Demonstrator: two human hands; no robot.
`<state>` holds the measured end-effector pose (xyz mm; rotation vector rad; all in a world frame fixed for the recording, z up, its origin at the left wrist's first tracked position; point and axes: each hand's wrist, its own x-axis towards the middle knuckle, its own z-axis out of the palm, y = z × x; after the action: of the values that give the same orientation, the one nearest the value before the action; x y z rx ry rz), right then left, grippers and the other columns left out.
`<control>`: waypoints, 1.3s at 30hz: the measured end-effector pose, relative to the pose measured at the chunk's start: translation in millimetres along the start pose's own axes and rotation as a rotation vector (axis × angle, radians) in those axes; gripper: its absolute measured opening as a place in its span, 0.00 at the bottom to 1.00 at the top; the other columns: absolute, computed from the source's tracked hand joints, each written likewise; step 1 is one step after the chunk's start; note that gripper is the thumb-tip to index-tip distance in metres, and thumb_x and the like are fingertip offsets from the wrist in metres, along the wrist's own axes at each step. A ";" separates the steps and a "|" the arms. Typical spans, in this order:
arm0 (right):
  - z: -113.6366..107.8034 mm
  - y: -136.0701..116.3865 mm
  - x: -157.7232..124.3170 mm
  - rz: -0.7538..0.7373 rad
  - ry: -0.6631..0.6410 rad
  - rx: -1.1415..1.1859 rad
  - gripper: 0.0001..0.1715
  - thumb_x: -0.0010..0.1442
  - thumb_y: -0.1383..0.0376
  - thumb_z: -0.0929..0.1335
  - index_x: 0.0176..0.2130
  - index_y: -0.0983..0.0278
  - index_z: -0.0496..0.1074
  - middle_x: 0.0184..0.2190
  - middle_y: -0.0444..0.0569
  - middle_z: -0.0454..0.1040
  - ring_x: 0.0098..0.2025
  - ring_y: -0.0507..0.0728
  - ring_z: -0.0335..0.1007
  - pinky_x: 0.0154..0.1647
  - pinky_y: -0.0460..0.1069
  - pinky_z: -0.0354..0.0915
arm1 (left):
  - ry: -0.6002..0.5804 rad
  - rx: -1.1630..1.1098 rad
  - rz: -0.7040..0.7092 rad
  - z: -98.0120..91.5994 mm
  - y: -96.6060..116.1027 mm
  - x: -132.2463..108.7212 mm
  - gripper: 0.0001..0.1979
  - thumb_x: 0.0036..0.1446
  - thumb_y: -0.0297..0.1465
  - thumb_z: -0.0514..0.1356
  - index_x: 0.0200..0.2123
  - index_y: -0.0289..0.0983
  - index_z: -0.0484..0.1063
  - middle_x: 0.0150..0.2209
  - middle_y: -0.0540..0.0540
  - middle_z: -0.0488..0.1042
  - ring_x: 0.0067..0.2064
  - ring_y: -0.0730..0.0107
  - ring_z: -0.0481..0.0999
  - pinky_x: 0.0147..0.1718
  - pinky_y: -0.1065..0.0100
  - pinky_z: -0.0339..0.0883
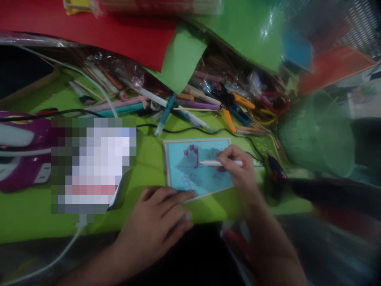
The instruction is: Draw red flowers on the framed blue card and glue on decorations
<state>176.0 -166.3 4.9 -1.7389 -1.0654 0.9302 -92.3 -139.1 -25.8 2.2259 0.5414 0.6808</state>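
Observation:
My right hand (238,165) is closed around a white felt-tip marker (216,163) with a reddish end. The marker's tip meets a blue sheet (205,182) beside a drawn bunch of purple-red flowers (191,153). Pale outlines of other flowers show on the same sheet, which has a light wooden-looking edge (167,167). My left hand (166,216) lies with fingers stretched out, its fingertips on the sheet's lower left edge. A small pale spot by its lower fingers is too blurred to make out.
A phone-like device (117,186), its screen pixelated, lies left with a white cable (68,246). Behind the sheet are a black cable (178,131), several pens and sticks, and red-handled scissors (275,101). A green translucent container (317,133) stands right; a purple device (26,174) sits far left.

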 end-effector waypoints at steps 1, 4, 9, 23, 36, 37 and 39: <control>0.2 0.5 0.2 0.000 0.008 -0.004 0.12 0.59 0.57 0.74 0.28 0.60 0.75 0.23 0.43 0.76 0.26 0.54 0.66 0.27 0.49 0.59 | 0.005 -0.001 0.002 0.1 0.0 0.1 0.09 0.72 0.33 0.57 0.42 0.42 0.77 0.57 0.55 0.82 0.49 0.59 0.75 0.46 0.55 0.58; 1.5 1.7 0.9 0.003 0.038 -0.012 0.12 0.60 0.56 0.74 0.30 0.60 0.75 0.23 0.43 0.76 0.26 0.54 0.67 0.28 0.49 0.60 | 0.016 -0.002 0.005 0.3 0.1 0.0 0.08 0.72 0.34 0.57 0.42 0.42 0.77 0.56 0.55 0.82 0.49 0.60 0.75 0.46 0.55 0.58; 3.5 -0.9 1.5 0.004 0.074 -0.037 0.11 0.60 0.57 0.74 0.30 0.60 0.75 0.24 0.42 0.77 0.26 0.53 0.68 0.29 0.48 0.62 | 0.004 0.013 0.010 -0.5 0.2 -0.6 0.09 0.72 0.33 0.57 0.43 0.42 0.77 0.56 0.54 0.82 0.49 0.59 0.75 0.46 0.55 0.58; 5.4 -3.7 3.5 -0.017 0.094 -0.067 0.11 0.62 0.56 0.73 0.32 0.60 0.75 0.26 0.43 0.78 0.28 0.53 0.69 0.29 0.48 0.63 | -0.003 0.009 0.008 -0.9 0.7 -1.1 0.09 0.72 0.34 0.56 0.42 0.42 0.76 0.57 0.55 0.82 0.49 0.59 0.75 0.46 0.55 0.58; 2.9 -3.3 0.5 0.006 0.034 -0.005 0.10 0.59 0.60 0.74 0.29 0.60 0.75 0.23 0.42 0.77 0.25 0.53 0.67 0.28 0.49 0.60 | -0.022 -0.003 -0.011 -0.8 0.2 -1.3 0.08 0.72 0.34 0.57 0.41 0.42 0.76 0.58 0.56 0.81 0.50 0.59 0.74 0.47 0.54 0.57; 2.8 -3.5 0.6 0.001 0.023 0.006 0.10 0.59 0.60 0.74 0.28 0.60 0.75 0.23 0.42 0.77 0.25 0.53 0.67 0.27 0.48 0.59 | -0.020 -0.003 -0.012 -0.9 0.3 -1.5 0.08 0.72 0.34 0.57 0.40 0.41 0.76 0.57 0.56 0.81 0.50 0.59 0.74 0.47 0.54 0.57; 2.7 -4.2 0.8 -0.002 0.011 0.031 0.10 0.58 0.60 0.74 0.28 0.61 0.75 0.22 0.42 0.77 0.25 0.53 0.66 0.27 0.48 0.59 | -0.017 -0.005 -0.014 -1.0 0.4 -1.8 0.09 0.72 0.34 0.57 0.40 0.41 0.75 0.57 0.55 0.81 0.50 0.59 0.74 0.47 0.54 0.57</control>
<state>172.8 -163.8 7.8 -1.7157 -1.0400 0.9304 -94.2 -139.8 -25.5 2.2196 0.5451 0.6545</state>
